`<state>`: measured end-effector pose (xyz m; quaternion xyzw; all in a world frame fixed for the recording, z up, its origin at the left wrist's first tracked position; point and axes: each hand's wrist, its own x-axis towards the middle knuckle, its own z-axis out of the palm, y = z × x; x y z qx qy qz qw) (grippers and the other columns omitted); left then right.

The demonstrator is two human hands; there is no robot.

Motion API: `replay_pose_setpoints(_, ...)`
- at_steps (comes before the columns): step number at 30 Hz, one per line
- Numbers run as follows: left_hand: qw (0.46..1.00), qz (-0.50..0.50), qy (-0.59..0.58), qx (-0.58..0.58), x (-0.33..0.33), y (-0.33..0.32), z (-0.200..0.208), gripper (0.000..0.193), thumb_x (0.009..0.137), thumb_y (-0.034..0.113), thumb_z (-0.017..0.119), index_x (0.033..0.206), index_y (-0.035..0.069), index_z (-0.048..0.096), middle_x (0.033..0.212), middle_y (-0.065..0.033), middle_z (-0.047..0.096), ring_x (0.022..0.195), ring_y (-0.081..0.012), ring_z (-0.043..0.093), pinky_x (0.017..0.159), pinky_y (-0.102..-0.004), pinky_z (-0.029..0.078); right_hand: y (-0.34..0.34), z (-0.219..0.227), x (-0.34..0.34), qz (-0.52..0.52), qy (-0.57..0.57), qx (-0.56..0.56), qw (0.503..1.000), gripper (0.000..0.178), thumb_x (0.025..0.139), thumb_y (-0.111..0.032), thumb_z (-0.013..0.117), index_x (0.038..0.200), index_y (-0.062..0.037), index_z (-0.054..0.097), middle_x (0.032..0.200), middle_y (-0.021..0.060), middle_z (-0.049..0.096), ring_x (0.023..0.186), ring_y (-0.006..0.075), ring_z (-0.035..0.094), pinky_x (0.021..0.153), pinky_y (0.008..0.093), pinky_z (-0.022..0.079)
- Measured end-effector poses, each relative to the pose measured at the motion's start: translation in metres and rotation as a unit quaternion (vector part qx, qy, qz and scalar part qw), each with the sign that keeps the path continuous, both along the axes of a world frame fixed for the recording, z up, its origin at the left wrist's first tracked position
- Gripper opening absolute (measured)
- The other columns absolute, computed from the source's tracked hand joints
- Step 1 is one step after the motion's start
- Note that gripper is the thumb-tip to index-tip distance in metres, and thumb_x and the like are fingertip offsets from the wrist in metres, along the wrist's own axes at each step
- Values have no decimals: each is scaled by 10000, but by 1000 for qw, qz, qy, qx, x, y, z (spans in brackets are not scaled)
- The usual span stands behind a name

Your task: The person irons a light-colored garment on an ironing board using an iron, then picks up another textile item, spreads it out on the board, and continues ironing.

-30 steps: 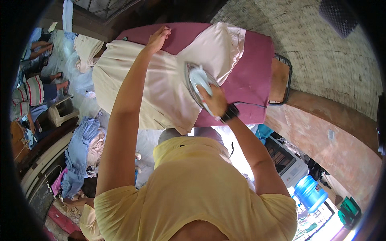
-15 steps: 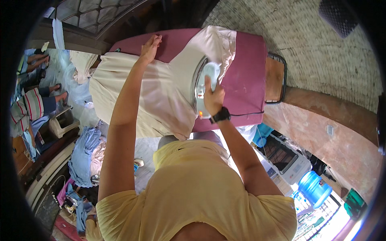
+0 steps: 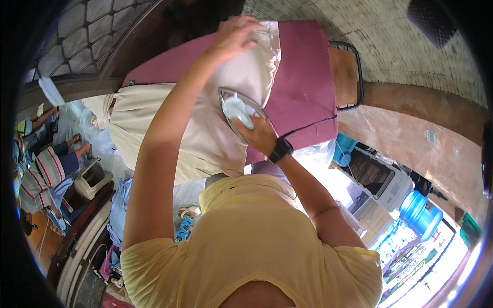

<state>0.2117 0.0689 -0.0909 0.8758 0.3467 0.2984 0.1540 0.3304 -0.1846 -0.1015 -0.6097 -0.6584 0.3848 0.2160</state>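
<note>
A cream garment (image 3: pixel 187 146) is spread over the maroon ironing board (image 3: pixel 303 77), its left part draping over the near edge. On the cloth rests a clothes iron (image 3: pixel 236 107) with a pale handle, its tip toward the far left. My right hand (image 3: pixel 259 136) is wrapped round that handle, a dark watch at the wrist, and the black cord trails off to the right. My left hand (image 3: pixel 235 40), slightly blurred, hovers at or just above the garment's narrow far end. Its fingers are loosely stretched out, and I see nothing in them.
A metal rack with a brown panel (image 3: pixel 343 77) juts from the board's right end. Blue clothes (image 3: pixel 119 205) lie in a pile at lower left. A blue water jug (image 3: pixel 421 215) stands at lower right, near a white appliance (image 3: pixel 382 179). Two people's legs show at far left.
My left hand has moved right, toward the garment's far end. The iron has slid left and turned, its tip now pointing far left, with my right hand still on it.
</note>
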Motion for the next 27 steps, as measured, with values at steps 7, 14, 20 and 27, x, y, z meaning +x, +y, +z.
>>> replay_pose_setpoints(7, 961, -169, 217, 13, 76, -14, -1, 123, 744, 63, 717, 824, 142, 666, 1217, 29, 553, 1263, -189, 421, 1048, -399, 320, -56, 3, 13, -150, -27, 63, 986, 469, 861, -419, 679, 906, 42, 612, 652, 235, 623, 596, 412, 628, 581, 477, 512)
replay_pose_setpoints(14, 999, -28, -25, 32, 45, 30, 6, 380, 772, 104, 710, 1141, 137, 626, 1198, -67, 580, 1134, -313, 525, 921, -451, 465, 57, -18, -3, -304, 35, 111, 946, 430, 930, -360, 628, 768, 38, 615, 575, 173, 563, 474, 277, 584, 480, 411, 445)
replay_pose_setpoints(20, 973, 116, 165, -110, -1, 42, -54, 435, 770, 413, 765, 1090, 157, 622, 1231, -79, 544, 1156, -291, 490, 955, -483, 427, 23, -37, -52, -228, 9, 122, 966, 385, 871, -342, 692, 868, 38, 638, 653, 232, 596, 565, 405, 606, 519, 488, 468)
replay_pose_setpoints(27, 929, 35, -227, -291, -7, 47, -43, 182, 892, 72, 641, 1059, 81, 569, 1075, -52, 688, 905, -159, 611, 802, -268, 482, 86, -14, -43, -289, 154, 92, 940, 426, 951, -354, 598, 854, 58, 646, 611, 122, 612, 508, 185, 611, 476, 357, 471)
